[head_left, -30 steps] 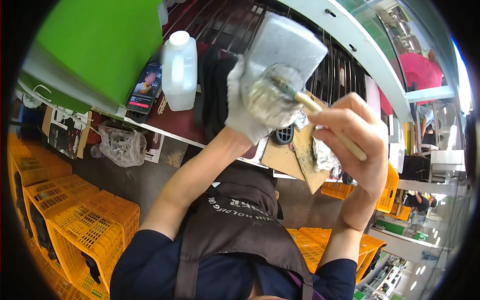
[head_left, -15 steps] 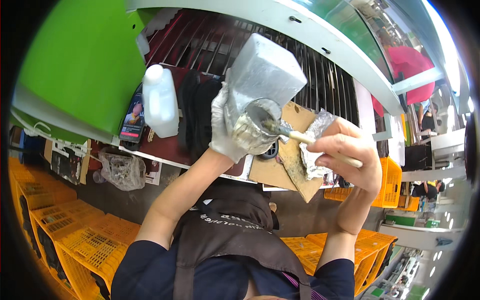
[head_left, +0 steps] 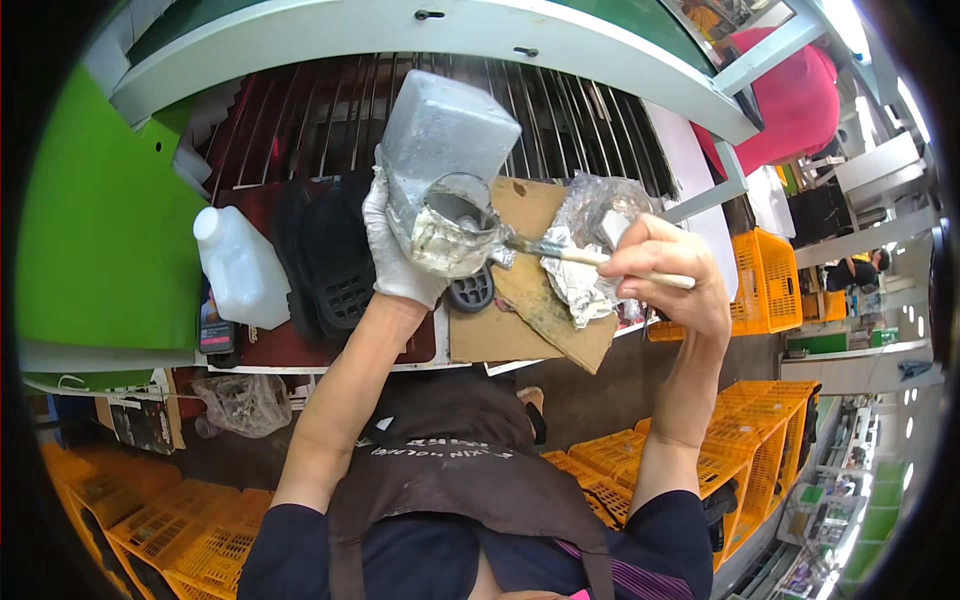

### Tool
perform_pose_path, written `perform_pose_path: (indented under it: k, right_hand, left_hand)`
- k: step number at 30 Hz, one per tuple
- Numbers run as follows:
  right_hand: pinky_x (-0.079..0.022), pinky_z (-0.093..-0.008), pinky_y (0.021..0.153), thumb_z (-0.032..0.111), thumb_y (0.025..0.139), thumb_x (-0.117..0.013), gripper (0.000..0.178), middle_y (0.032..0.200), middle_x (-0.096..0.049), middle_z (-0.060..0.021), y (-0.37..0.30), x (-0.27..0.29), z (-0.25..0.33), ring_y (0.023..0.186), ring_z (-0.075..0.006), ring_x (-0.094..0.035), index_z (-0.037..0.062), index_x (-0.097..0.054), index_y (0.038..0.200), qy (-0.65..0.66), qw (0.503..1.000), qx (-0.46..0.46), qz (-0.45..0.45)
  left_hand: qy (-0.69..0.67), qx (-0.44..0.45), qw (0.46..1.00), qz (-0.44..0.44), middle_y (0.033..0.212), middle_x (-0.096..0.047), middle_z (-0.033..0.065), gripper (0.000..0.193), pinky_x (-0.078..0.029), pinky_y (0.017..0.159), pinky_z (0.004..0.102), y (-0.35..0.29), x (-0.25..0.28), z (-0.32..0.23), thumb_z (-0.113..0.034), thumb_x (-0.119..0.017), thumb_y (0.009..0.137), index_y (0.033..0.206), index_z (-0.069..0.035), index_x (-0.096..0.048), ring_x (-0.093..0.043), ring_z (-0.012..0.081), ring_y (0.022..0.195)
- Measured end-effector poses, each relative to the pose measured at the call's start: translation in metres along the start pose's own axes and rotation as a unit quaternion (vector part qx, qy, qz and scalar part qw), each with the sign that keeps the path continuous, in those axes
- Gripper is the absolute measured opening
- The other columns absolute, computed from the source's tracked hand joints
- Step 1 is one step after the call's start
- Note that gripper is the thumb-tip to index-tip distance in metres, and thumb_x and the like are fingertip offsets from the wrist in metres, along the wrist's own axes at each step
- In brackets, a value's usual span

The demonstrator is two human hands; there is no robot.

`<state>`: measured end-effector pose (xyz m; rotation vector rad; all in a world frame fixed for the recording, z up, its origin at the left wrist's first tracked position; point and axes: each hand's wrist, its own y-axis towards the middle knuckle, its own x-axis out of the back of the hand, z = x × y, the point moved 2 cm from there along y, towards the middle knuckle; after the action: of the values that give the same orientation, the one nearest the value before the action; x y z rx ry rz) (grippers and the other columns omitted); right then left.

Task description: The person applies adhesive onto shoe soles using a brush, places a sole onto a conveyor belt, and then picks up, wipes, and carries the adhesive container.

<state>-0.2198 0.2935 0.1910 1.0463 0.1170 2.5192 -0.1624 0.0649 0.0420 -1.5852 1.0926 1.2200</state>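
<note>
My left hand (head_left: 392, 245), in a white glove, is wrapped round a translucent, smeared plastic jug (head_left: 450, 125). The jug is tilted, its wide, glue-crusted mouth towards me. Bare, my right hand (head_left: 680, 268) pinches the pale handle of a brush (head_left: 580, 255). The dark bristles are at the right rim of the mouth, beside crumpled foil (head_left: 578, 285). Black shoe soles (head_left: 340, 290) lie left of my gloved hand. A round-ended black piece (head_left: 472, 292) shows under the jug, on a stained cardboard sheet (head_left: 530, 320), mostly hidden.
A white plastic bottle (head_left: 245, 275) stands at the left by a phone (head_left: 214, 325). Metal rollers (head_left: 570, 120) run behind, below a pale frame beam (head_left: 330, 45). Green panels rise at the left. Orange crates (head_left: 730, 440) are behind me on both sides; a person in pink (head_left: 790, 100) is far right.
The brush has come out of the jug's mouth to its right rim. My view has shifted, so the bench things appear farther left. Both hands keep their grips.
</note>
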Motion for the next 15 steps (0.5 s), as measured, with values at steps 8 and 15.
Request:
perform_pose_path:
  k: [8, 15]
  right_hand:
    - [-0.046, -0.0309, 0.075, 0.000, 0.082, -0.066, 0.023, 0.088, -0.060, -0.0105, -0.031, -0.028, -0.118, 0.082, -0.0225, -0.058, 0.0044, -0.068, 0.104, -0.103, 0.961, -0.107, -0.233]
    - [-0.048, -0.0427, 0.071, -0.001, 0.080, -0.055, 0.032, 0.092, -0.055, -0.0171, 0.000, -0.104, -0.240, 0.084, -0.0352, -0.057, 0.0072, -0.063, 0.110, -0.366, 0.906, -0.143, -0.159]
  left_hand:
    - [0.013, 0.047, 0.999, -0.017, 0.120, -0.054, 0.0190, 0.077, -0.054, 0.078, 0.0528, 0.004, 0.021, 0.002, -0.070, -0.043, 0.083, 0.131, -0.009, -0.047, -0.059, 0.0397, 0.098]
    - [0.004, 0.054, 0.998, -0.039, 0.120, -0.054, 0.0245, 0.084, -0.056, 0.072, 0.0516, -0.005, 0.014, 0.009, -0.073, -0.043, 0.080, 0.132, -0.007, -0.046, -0.059, 0.0470, 0.098]
